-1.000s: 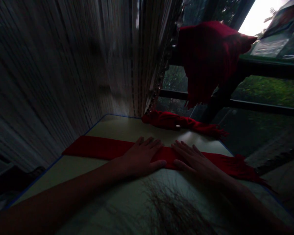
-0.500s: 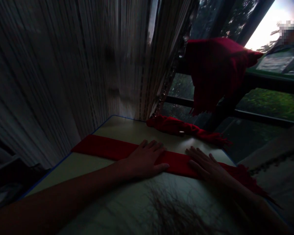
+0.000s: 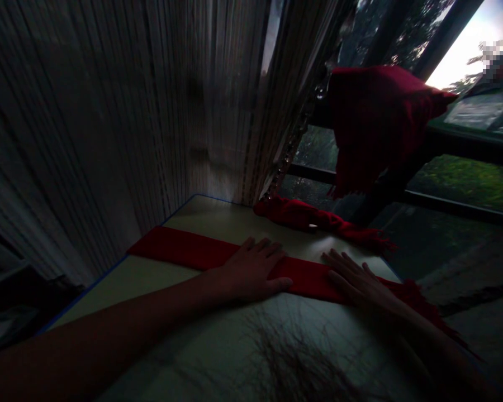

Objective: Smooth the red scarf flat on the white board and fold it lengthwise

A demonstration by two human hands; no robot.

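A red fringed scarf (image 3: 188, 249), folded into a long narrow band, lies across the pale tabletop (image 3: 151, 296). My left hand (image 3: 255, 271) rests flat on the middle of the band, fingers stretched toward the far side and thumb pointing right. Further right, my right hand (image 3: 358, 282) lies flat on the same band with its fingers out. Part of the scarf is hidden under both palms, and its fringe (image 3: 433, 312) shows beyond my right wrist. Neither hand grasps anything.
A second red scarf (image 3: 318, 219) lies bunched along the table's far edge. Another red fringed cloth (image 3: 377, 128) hangs over the dark window bars (image 3: 465, 139). A string curtain (image 3: 171, 100) borders the table on the left and back. Hair (image 3: 302, 363) shows at the bottom.
The whole view has shifted slightly, so the scene sits a little further right. Both hands stay flat on the folded scarf in nearly the same places.
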